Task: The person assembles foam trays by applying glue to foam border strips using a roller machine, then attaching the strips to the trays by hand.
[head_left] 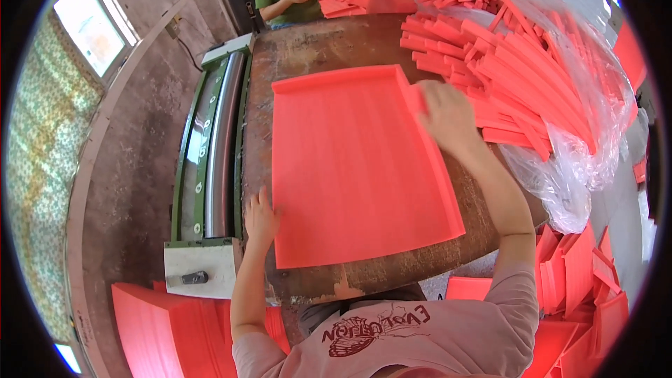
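Red rectangular foam sheet (pixel 357 168) is pressed flat: left hand (pixel 260 215) open at eight o'clock, right hand (pixel 446 115) open at two o'clock.

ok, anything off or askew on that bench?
The red foam strips lie in a loose, crisscrossed pile spilling from clear plastic wrap that hangs over the bench's right edge. The big red foam sheet lies flat between left hand and right hand; no visible damage.
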A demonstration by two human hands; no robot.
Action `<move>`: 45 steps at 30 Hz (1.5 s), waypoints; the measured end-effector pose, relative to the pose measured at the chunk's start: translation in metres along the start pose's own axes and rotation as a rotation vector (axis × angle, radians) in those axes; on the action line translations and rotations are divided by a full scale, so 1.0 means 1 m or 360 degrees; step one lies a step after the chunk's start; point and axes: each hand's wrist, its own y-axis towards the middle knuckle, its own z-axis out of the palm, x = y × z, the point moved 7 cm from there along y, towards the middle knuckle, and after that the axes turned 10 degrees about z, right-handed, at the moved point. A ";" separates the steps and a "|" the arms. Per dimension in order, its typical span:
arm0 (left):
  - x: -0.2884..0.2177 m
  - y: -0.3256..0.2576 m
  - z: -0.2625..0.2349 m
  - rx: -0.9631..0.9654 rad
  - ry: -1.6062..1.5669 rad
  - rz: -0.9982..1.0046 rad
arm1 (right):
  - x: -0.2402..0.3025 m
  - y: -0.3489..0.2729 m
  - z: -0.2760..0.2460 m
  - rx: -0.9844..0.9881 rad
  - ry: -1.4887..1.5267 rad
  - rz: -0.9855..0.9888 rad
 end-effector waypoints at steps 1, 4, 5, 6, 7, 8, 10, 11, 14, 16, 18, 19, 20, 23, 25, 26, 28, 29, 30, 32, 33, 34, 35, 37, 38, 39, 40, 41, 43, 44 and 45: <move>-0.002 -0.002 -0.019 -0.0101 0.0128 0.0263 | 0.057 -0.002 -0.037 -0.0091 0.0300 -0.0196; 0.014 0.000 -0.082 -0.0562 -0.0036 0.0475 | 0.143 -0.031 -0.101 -0.0207 0.1101 -0.0712; 0.038 -0.012 -0.108 -0.0718 0.0035 0.0329 | 0.156 -0.037 -0.106 -0.0100 0.1452 -0.0809; 0.053 -0.024 -0.143 -0.0909 -0.0125 0.0353 | 0.155 -0.039 -0.098 -0.0028 0.1865 -0.0762; 0.057 -0.023 -0.169 -0.1122 -0.0312 0.0421 | 0.141 -0.042 -0.092 0.0062 0.2212 -0.0675; 0.080 -0.028 -0.169 -0.1013 -0.0810 0.0378 | 0.131 -0.050 -0.068 0.0171 0.2438 -0.0428; 0.106 -0.022 -0.176 -0.0688 -0.1402 0.0350 | 0.103 -0.062 -0.036 0.0218 0.2623 -0.0007; 0.124 -0.026 -0.172 -0.0474 -0.1502 0.0279 | 0.100 -0.066 -0.014 0.0220 0.2628 0.0132; 0.134 -0.035 -0.171 -0.0366 -0.0824 0.0343 | 0.095 -0.087 0.072 0.0463 0.1968 0.0382; 0.146 -0.030 -0.142 -0.0288 -0.0396 0.0459 | 0.110 -0.099 0.116 0.0713 0.1760 0.0186; 0.166 -0.032 -0.108 -0.0177 0.0171 0.0534 | 0.133 -0.110 0.143 0.0917 0.1532 -0.0014; 0.174 -0.034 -0.098 -0.0135 0.0298 0.0481 | 0.139 -0.114 0.149 0.0904 0.1453 -0.0052; 0.177 -0.036 -0.098 -0.0133 0.0291 0.0475 | 0.146 -0.115 0.148 0.0894 0.1369 -0.0084; 0.215 -0.053 -0.118 -0.0050 0.0517 0.0282 | 0.196 -0.095 0.158 0.0861 0.1220 -0.0291; 0.255 -0.077 -0.146 -0.0032 0.0764 0.0149 | 0.262 -0.078 0.158 0.0615 0.1074 -0.0605; 0.275 -0.087 -0.164 0.0008 0.0920 0.0041 | 0.293 -0.071 0.167 0.0603 0.1105 -0.0630; 0.305 -0.109 -0.212 0.0086 0.1324 -0.0184 | 0.363 -0.058 0.187 0.0590 0.1161 -0.0656; 0.321 -0.124 -0.245 0.0099 0.1508 -0.0247 | 0.398 -0.052 0.190 0.0650 0.1215 -0.0634; 0.324 -0.124 -0.278 0.0133 0.1678 -0.0414 | 0.426 -0.047 0.194 0.0705 0.1249 -0.0601; 0.319 -0.130 -0.355 -0.0157 0.1879 -0.0542 | 0.472 -0.039 0.192 0.0837 0.1517 -0.0504; 0.329 -0.153 -0.404 -0.0444 0.1827 -0.0405 | 0.499 -0.042 0.181 0.0845 0.1592 -0.0531; 0.315 -0.125 -0.424 -0.0815 0.1299 -0.0157 | 0.501 -0.035 0.196 0.0998 0.1719 -0.0331; 0.283 -0.109 -0.455 -0.1129 0.0784 0.0064 | 0.506 -0.033 0.203 0.1159 0.1884 -0.0140; 0.198 -0.071 -0.464 -0.1174 0.1292 0.0278 | 0.511 -0.034 0.217 0.1273 0.1832 -0.0093; 0.148 -0.050 -0.453 -0.1086 0.1135 0.0352 | 0.510 -0.037 0.221 0.1230 0.1624 -0.0159; 0.101 -0.040 -0.441 -0.0988 0.1004 0.0407 | 0.513 -0.042 0.217 0.1190 0.1440 -0.0242; 0.086 -0.023 -0.425 -0.1006 0.0956 0.0354 | 0.498 -0.041 0.223 0.1173 0.1393 -0.0194; 0.077 -0.026 -0.430 -0.0997 0.0974 0.0368 | 0.493 -0.041 0.214 0.1104 0.1321 -0.0198; 0.058 -0.026 -0.433 -0.0944 0.1110 0.0388 | 0.478 -0.039 0.198 0.1026 0.1260 -0.0170; 0.055 -0.028 -0.432 -0.0962 0.1102 0.0401 | 0.467 -0.037 0.194 0.1023 0.1056 -0.0225; 0.064 -0.032 -0.432 -0.0940 0.1087 0.0441 | 0.453 -0.037 0.189 0.1026 0.0854 -0.0273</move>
